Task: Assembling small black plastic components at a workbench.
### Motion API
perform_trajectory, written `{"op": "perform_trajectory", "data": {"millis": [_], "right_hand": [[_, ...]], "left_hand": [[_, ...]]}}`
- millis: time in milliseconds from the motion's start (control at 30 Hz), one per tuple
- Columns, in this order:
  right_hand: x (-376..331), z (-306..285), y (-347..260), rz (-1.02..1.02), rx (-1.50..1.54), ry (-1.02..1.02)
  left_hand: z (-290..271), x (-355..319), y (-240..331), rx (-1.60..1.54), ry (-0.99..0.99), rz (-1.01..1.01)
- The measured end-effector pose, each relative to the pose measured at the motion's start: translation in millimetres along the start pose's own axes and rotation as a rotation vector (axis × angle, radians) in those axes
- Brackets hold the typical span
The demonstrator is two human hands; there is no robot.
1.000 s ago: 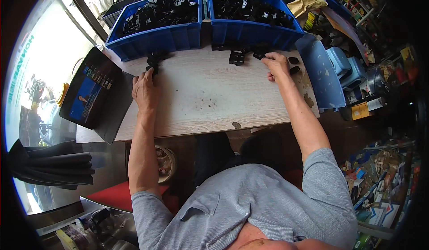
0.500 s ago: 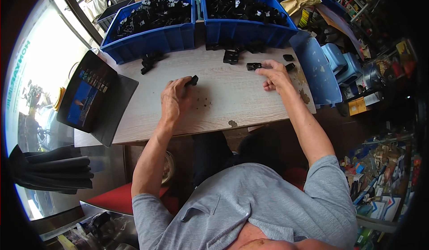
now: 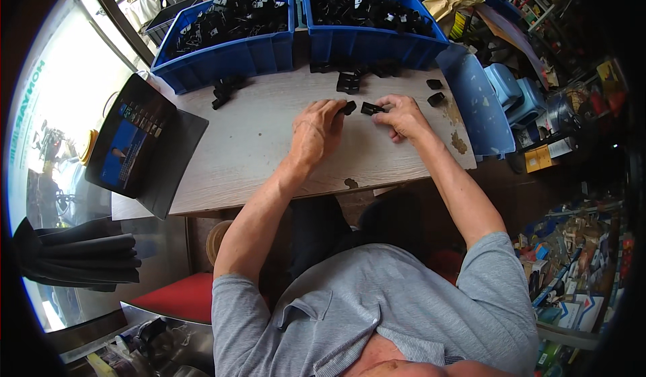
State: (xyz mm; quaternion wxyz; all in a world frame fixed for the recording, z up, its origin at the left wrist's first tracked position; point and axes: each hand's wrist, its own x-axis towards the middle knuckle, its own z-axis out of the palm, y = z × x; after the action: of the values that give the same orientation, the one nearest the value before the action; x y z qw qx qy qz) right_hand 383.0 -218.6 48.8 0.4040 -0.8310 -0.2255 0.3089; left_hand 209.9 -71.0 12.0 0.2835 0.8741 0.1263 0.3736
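Over the middle of the pale wooden table (image 3: 249, 155), my left hand (image 3: 317, 129) is closed on a small black plastic part (image 3: 348, 108) that sticks out past its fingertips. My right hand (image 3: 402, 118) pinches another black plastic part (image 3: 370, 109) between thumb and fingers. The two parts face each other with a narrow gap between them. Beyond my hands lies a loose black piece (image 3: 348, 82), with more black pieces (image 3: 383, 69) beside it. Two single black pieces, one of them a dark block (image 3: 437, 99), rest near the right edge.
Two blue bins, a left bin (image 3: 229, 57) and a right bin (image 3: 377, 46), stand at the back, heaped with black parts. A tablet (image 3: 128, 141) leans in its cover at the left. More black pieces (image 3: 225, 91) lie before the left bin. A blue tray (image 3: 478, 108) adjoins the right edge.
My left hand has moved right with its black part, toward the right hand. My right hand has shifted slightly left with its part, leaving the dark block at the right edge in plain sight.
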Motion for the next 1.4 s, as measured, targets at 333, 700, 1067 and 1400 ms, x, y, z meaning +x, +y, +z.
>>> {"op": "perform_trajectory", "data": {"millis": [333,700,1067,1400], "right_hand": [[-5.9,10.6,5.5,-0.055,-0.002,-0.046],[-4.1,10.7,10.7,-0.078,0.086,-0.092],[-3.1,12.0,12.4,-0.098,0.132,-0.072],[-2.2,13.2,15.0,-0.124,0.087,-0.076]], "left_hand": [[22.0,26.1,0.8,0.024,-0.255,0.266],[40.2,19.6,-2.9,-0.091,-0.213,0.267],[36.5,13.8,6.3,0.005,-0.226,0.318],[32.9,3.0,11.2,0.136,-0.187,0.333]]}}
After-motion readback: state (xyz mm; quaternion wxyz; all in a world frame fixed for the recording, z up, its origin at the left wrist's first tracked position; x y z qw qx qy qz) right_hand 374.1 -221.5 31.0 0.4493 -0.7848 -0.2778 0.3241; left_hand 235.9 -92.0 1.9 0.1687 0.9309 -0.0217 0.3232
